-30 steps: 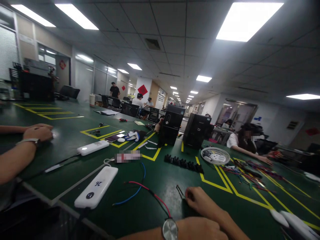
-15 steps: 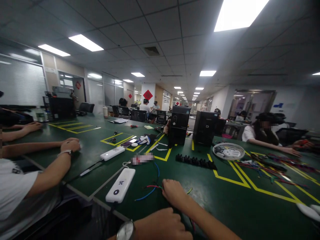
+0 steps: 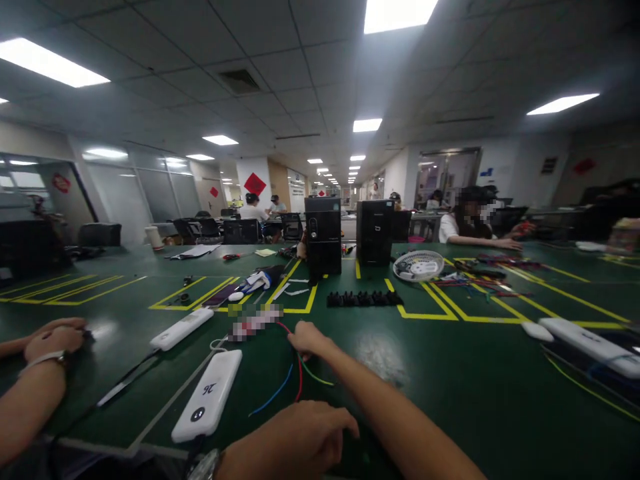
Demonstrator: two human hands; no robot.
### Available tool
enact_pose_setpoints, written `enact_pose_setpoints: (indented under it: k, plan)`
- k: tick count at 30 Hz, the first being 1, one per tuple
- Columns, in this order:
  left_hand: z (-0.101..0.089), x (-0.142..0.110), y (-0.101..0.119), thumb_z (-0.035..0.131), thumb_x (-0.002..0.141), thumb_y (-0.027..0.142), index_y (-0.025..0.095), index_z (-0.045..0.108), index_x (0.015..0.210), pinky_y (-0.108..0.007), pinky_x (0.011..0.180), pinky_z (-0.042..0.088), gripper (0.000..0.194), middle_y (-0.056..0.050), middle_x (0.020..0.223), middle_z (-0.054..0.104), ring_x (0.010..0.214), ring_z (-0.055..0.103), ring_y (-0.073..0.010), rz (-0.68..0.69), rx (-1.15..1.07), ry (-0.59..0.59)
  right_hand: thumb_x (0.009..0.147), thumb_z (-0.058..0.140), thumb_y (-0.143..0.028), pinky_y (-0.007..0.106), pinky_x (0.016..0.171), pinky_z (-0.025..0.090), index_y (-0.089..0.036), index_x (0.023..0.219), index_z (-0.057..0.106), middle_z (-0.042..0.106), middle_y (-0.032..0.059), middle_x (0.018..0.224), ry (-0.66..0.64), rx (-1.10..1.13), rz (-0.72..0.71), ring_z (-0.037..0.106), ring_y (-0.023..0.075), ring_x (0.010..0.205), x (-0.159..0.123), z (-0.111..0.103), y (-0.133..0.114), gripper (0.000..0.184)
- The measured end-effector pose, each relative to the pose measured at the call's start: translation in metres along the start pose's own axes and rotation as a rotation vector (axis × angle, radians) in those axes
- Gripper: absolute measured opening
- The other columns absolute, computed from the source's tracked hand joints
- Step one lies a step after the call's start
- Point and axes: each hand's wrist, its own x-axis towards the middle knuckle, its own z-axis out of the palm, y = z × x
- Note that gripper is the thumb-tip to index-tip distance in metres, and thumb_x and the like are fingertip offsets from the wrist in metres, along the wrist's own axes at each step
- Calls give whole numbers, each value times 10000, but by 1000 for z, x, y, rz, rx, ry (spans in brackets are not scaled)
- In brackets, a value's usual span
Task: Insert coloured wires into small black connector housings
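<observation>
My right hand [image 3: 311, 339] reaches over the green table with its fingers pinched on a few thin electrical wires. From its grip a red wire [image 3: 301, 380] runs down toward me, and a green wire [image 3: 317, 377] curves to the right. A blue wire [image 3: 275, 397] trails to the lower left; whether it reaches the fingers is unclear. Nearer to me is my left hand [image 3: 295, 437], a watch [image 3: 205, 465] on its wrist. Its index finger sticks out apart from the bent others, and I see nothing in it. A white power bank [image 3: 209, 395] marked 26 lies left of both hands.
A second white power bank [image 3: 183, 329] and a co-worker's hand [image 3: 55, 343] are at left. Black plastic clips [image 3: 365, 299] lie ahead, before two black computer towers [image 3: 324, 237]. Rightward are a round white basket [image 3: 419, 267], tangled wires [image 3: 487, 283] and another person [image 3: 470, 223].
The view has turned to the right. My right hand has moved forward with the wires, which now spread differently, the red one toward me. My left index finger has straightened out.
</observation>
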Motion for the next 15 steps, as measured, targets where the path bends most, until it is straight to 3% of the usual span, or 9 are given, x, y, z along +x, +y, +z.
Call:
enact_pose_setpoints:
  k: [3, 6, 8, 11, 15]
  plan:
    - [-7, 3, 0, 406, 753, 62, 269, 602, 1058, -224, 720, 431, 418, 26, 866, 669, 775, 590, -130, -46, 11, 82, 907, 417, -424, 259, 447, 510, -106, 827, 661, 715, 118, 730, -37, 68, -48, 671, 202, 532, -3, 3, -8, 409]
    - [-23, 20, -11, 389, 809, 146, 231, 624, 936, -253, 751, 428, 280, 0, 855, 657, 779, 575, -151, -76, -13, 236, 901, 429, -429, 299, 568, 528, -115, 838, 665, 711, 133, 798, 117, -76, -196, 686, 236, 685, -15, -10, 9, 398]
    - [-40, 44, -29, 400, 830, 233, 214, 624, 877, -284, 813, 426, 229, -30, 908, 658, 848, 576, -184, -80, -39, 363, 902, 441, -391, 329, 703, 516, -131, 914, 659, 702, 133, 926, 242, -158, -253, 669, 257, 854, -29, -23, 36, 339]
    - [-67, 95, -72, 410, 828, 348, 216, 599, 1023, -308, 890, 410, 302, -51, 1069, 638, 996, 564, -218, -138, -75, 531, 944, 364, -312, 323, 827, 462, -187, 1074, 611, 681, 83, 1045, 355, -201, -338, 632, 226, 976, -60, -39, 88, 306]
    - [-88, 171, -138, 428, 790, 461, 152, 578, 1017, -328, 826, 442, 411, -111, 1060, 643, 954, 591, -254, -361, -20, 552, 952, 341, -287, 249, 726, 443, -214, 1106, 583, 704, 32, 967, 384, -376, -494, 657, 170, 847, -117, -50, 154, 296]
